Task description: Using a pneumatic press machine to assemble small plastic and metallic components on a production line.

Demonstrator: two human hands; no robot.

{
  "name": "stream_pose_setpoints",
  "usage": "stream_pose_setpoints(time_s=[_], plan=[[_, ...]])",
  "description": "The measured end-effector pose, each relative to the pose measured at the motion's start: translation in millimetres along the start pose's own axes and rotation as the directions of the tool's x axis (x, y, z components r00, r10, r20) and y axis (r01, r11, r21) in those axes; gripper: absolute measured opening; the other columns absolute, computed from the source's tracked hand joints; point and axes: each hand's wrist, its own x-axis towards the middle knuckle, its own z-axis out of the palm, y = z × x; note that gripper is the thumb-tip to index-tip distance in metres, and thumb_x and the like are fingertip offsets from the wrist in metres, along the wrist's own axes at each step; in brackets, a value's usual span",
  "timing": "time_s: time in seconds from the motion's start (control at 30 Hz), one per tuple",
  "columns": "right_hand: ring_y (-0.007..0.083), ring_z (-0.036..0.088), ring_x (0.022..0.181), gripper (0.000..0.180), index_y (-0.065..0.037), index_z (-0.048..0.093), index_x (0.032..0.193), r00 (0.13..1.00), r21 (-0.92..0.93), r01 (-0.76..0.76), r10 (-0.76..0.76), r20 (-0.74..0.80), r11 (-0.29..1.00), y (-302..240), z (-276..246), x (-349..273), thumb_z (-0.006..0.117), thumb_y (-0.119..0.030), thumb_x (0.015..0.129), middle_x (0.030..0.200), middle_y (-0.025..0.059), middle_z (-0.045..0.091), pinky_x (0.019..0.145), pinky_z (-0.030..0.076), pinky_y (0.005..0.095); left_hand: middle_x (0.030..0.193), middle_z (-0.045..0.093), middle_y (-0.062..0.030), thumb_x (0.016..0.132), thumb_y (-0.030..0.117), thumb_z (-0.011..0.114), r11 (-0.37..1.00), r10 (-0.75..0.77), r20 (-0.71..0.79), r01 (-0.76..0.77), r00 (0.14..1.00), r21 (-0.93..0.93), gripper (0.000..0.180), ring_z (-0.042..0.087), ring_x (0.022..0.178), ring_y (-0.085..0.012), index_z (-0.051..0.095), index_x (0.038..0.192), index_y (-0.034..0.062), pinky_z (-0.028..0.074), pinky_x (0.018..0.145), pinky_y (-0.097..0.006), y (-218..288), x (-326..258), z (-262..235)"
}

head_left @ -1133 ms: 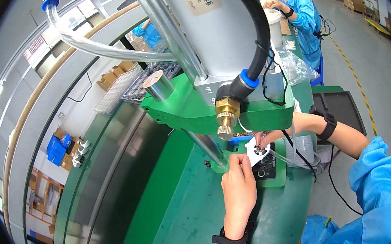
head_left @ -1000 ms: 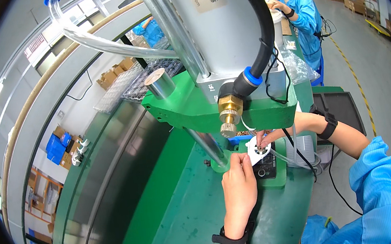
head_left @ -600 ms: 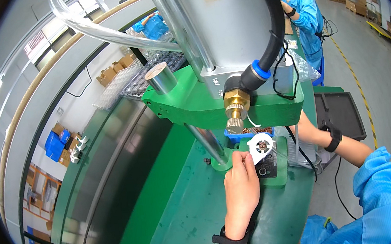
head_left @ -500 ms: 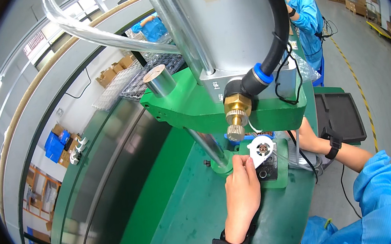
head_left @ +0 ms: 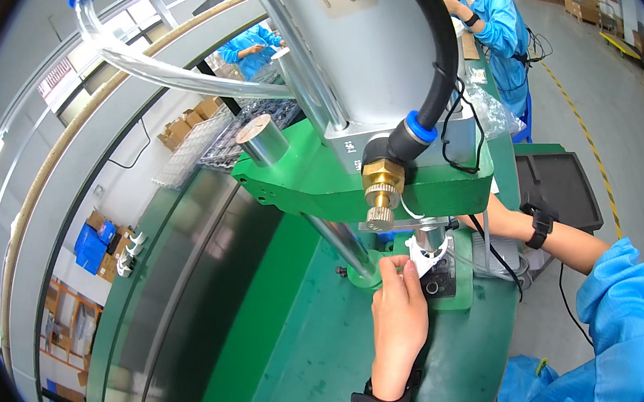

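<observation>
Clearly, the fingertips are what I would worry about first. The left hand (head_left: 398, 314) pinches the narrow end of the white part (head_left: 426, 261) between thumb and forefinger, just beside the metal ram (head_left: 430, 235), which stands down over the part's round end. If that grip crept inward along the part, skin could come under the ram. The part lies above the black plate (head_left: 441, 287) on the press's green base (head_left: 462, 268); were it held tilted or off-centre, the ram's load could crack its thin white rim or push the middle in crooked. Whether ram and part fully touch is hard to tell from this angle.

The right hand (head_left: 499, 220) is beyond the base, its fingers hidden behind the press head (head_left: 431, 193), so I cannot tell whether they are spread or gripping something. The black cable (head_left: 495, 249) hangs close to it and could be snagged by a careless pull back.

Compared with half a second ago, the ram has come down: the ring's spokes and metal centre were in plain sight then and are now covered. The left hand keeps its pinch in nearly the same place. In the earliest frame, the right fingers were on the ring; now they are away from it.
</observation>
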Motion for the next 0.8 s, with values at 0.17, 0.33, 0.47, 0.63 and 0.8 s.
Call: stream_pose_setpoints(time_s=[0.17,0.33,0.47,0.63,0.8], plan=[[0.0302,0.043,0.103,0.037,-0.007,0.057,0.097,0.952,-0.264,0.108,-0.023,0.306,0.958,-4.4,3.3,27.6,0.066,-0.032,0.071,0.105,0.0125,0.05,0.079,0.033,0.0459,0.059,0.051,-0.0093,0.091,0.018,0.04,1.0,-0.01,0.02,0.01,1.0,-0.022,0.02,0.044,0.052,-0.0144,0.044,0.096,-0.0004,0.036,0.051,-0.03,-0.9,-1.4,-2.6],[0.0295,0.049,0.098,0.037,-0.007,0.057,0.097,0.911,-0.321,0.317,-0.193,0.364,0.892,-20.7,1.1,43.2,0.068,-0.024,0.067,0.103,0.0129,0.054,0.078,0.039,0.0412,0.063,0.055,-0.0198,0.091,0.017,0.039,1.0,-0.002,0.03,0.002,1.0,-0.011,0.016,0.056,0.061,-0.0367,0.043,0.094,0.0013,0.04,0.056,-0.042,1.8,-0.6,0.2],[0.0292,0.054,0.088,0.035,-0.005,0.058,0.096,0.912,-0.147,0.304,-0.243,0.332,0.941,-25.1,-5.9,44.2,0.069,-0.019,0.065,0.094,0.0145,0.057,0.075,0.042,0.0378,0.062,0.053,-0.013,0.091,0.017,0.04,0.998,0.035,0.003,-0.035,0.999,-0.051,0.017,0.05,0.057,-0.0236,0.044,0.095,0.001,0.038,0.052,-0.034,3.3,1.1,7.2],[0.0252,0.056,0.078,0.023,-0.005,0.061,0.092,0.914,0.093,0.199,-0.219,0.342,0.976,-26.9,16.4,56.0,0.064,-0.017,0.072,0.088,0.0117,0.06,0.069,0.045,0.0368,0.068,0.046,0.0035,0.091,0.02,0.043,0.921,0.012,-0.053,-0.032,0.999,-0.388,0.015,0.037,0.055,-0.003,0.049,0.097,0.0073,0.03,0.043,-0.018,-17.4,9.1,-0.7],[0.0122,0.052,0.077,0.019,-0.002,0.054,0.094,0.961,-0.009,0.016,-0.013,0.275,1.0,35.7,20.3,28.2,0.06,-0.006,0.076,0.082,0.006,0.052,0.067,0.044,0.0271,0.075,0.05,-0.0023,0.089,0.017,0.045,0.928,0.17,0.084,-0.131,0.982,-0.349,0.014,0.044,0.066,-0.0089,0.049,0.093,0.0039,0.038,0.059,-0.023,-5.6,-2.2,-48.6]])
